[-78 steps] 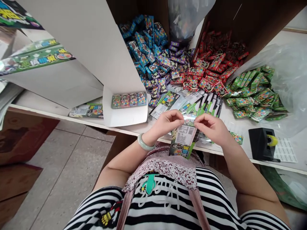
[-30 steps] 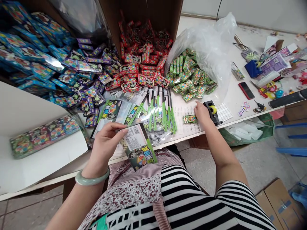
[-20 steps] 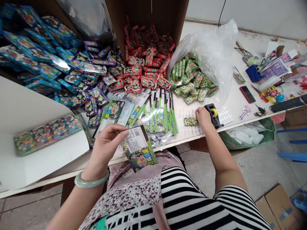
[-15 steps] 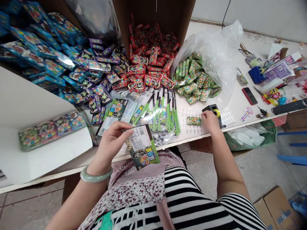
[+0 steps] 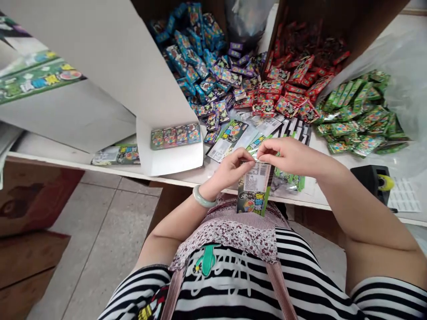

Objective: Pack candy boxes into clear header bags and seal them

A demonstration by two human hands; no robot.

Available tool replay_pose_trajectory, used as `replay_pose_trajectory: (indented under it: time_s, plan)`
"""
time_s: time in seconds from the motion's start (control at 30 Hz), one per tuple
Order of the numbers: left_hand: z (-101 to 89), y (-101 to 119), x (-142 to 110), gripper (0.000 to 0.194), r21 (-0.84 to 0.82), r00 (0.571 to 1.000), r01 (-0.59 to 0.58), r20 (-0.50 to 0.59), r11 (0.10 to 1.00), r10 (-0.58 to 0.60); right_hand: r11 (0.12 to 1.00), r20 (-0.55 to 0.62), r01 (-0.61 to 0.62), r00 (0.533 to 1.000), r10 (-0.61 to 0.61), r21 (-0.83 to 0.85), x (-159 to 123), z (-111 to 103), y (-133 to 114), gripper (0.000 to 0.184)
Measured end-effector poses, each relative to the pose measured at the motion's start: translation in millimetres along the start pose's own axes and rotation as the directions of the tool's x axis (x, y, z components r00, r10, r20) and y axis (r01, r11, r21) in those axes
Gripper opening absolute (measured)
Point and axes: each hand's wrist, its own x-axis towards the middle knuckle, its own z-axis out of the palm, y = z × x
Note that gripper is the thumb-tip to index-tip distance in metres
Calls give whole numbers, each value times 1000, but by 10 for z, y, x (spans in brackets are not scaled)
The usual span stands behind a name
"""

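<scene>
Two hands' fingers (image 5: 251,162) pinch the printed packet (image 5: 253,189) by its top edge, which hangs below them.

Small packing workshop | loose candy packs (image 5: 283,95) heaped on worktable (image 5: 167,178) | tape dispenser (image 5: 370,184) at right | cartons (image 5: 30,262) on floor, left
</scene>
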Motion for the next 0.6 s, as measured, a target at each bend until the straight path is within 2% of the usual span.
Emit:
replay_pose_trajectory:
  time_s: [0.17,0.3,0.4,0.5,0.6]
  plan:
    - [-63,-16,-22,19,-23,1000,-12,-16,1000,12,989,60,-89,994,97,-119,144,32,14,9]
    - [-16,-83,-12,27,-52,998,-39,-45,998,37,979,43,-133,989,141,-154,148,63,-14,9]
    - [62,-149,-11,35,-26,992,-61,-112,998,58,973,0,-160,987,162,-166,125,94,-19,7]
    - [121,-200,-15,32,27,983,-71,-170,997,75,977,-34,-158,987,155,-146,108,115,19,7]
    - [135,-220,-22,27,63,980,-100,-164,993,109,985,-35,-168,985,166,-45,142,117,107,6]
